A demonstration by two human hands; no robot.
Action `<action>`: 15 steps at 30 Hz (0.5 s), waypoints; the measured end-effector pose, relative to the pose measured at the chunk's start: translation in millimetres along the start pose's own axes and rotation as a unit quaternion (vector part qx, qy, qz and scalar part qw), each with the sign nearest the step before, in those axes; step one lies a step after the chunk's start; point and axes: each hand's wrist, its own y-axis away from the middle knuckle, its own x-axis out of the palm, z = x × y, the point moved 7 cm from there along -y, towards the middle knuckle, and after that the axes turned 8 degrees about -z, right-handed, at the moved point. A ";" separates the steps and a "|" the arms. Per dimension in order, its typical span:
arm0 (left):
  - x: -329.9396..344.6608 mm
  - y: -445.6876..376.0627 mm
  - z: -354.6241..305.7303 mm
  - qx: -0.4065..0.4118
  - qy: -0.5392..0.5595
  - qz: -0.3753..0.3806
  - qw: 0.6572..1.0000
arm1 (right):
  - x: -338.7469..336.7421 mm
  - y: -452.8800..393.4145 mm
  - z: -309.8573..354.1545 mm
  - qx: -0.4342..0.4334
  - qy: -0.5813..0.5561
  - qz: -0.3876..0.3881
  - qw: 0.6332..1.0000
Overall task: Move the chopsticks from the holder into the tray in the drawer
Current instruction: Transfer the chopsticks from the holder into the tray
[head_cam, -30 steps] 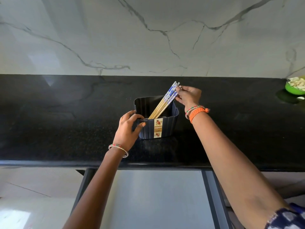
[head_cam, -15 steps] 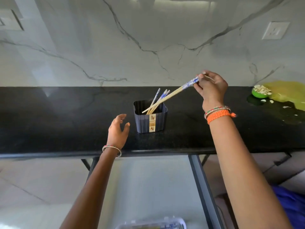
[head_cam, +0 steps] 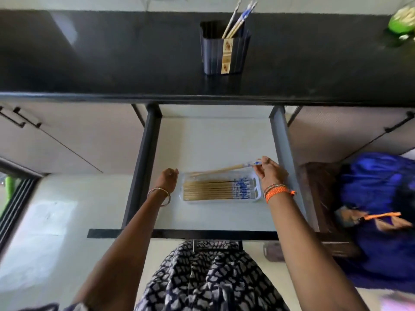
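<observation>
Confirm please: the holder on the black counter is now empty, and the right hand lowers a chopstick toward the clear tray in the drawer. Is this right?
Not quite. In the head view the holder is not empty: a few chopsticks still stand in it. The rest holds: the right hand pinches a chopstick over the clear tray in the drawer.

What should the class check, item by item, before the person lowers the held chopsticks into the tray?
1. Right hand pinches the held chopsticks by the blue end: ok.
2. Held chopsticks above the tray's far edge: ok.
3. Held chopsticks parallel to the chopsticks in the tray: not ok, slightly slanted.
4. Left hand steadying the tray: cannot tell.
5. Holder emptied: not ok, some chopsticks remain.
</observation>
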 end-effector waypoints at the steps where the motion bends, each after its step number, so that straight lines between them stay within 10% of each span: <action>1: 4.6 2.4 6.4 -0.012 0.001 0.019 1.000 | -6.5 -2.8 -8.6 -0.005 0.009 -0.005 1.000; 15: 17.2 12.8 31.0 0.015 0.034 0.018 0.999 | -14.9 -11.8 -53.1 -0.006 0.127 -0.003 0.992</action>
